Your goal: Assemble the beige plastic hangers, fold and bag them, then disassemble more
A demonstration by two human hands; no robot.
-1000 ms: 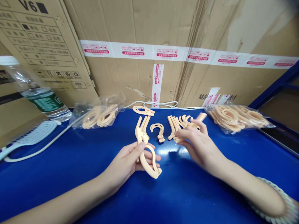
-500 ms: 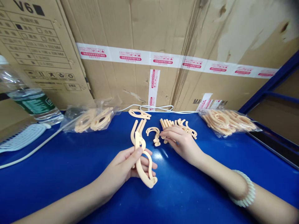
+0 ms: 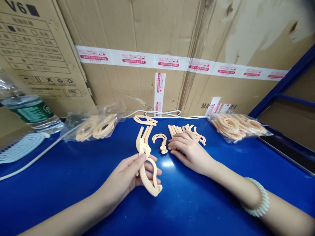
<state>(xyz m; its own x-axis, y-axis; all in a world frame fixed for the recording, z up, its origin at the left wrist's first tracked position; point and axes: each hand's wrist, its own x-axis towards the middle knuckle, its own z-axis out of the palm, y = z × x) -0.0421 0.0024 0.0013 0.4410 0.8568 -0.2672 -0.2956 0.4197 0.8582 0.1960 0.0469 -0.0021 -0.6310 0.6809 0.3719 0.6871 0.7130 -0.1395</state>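
My left hand [image 3: 131, 168] is closed around a cream plastic folding hanger [image 3: 145, 182], its thumb on top near the pivot and the other fingers underneath. Several loose hanger arms [image 3: 147, 133] lie just beyond it. Between my hands, a cream hanger hook [image 3: 163, 141] rests on the blue table. My right hand [image 3: 193, 152] lies palm down over a row of cream hanger parts [image 3: 173, 130], fingers stretched out and slightly apart. The hand covers part of the row, and its fingertips touch the pieces. Curved parts [image 3: 198, 135] show just past its fingers.
Clear bags of hanger parts lie at left [image 3: 104, 127] and right [image 3: 237, 126]. More oval pieces [image 3: 145, 120] sit near a white cable [image 3: 164, 113]. A water bottle [image 3: 31, 111] and pale hairbrush [image 3: 27, 146] are at far left. Cardboard boxes [image 3: 137, 88] stand behind the blue table [image 3: 98, 170].
The whole view has shifted slightly. My right hand has settled lower over the row of parts, with its fingers spread a little more. My left hand keeps hold of the folding hanger.
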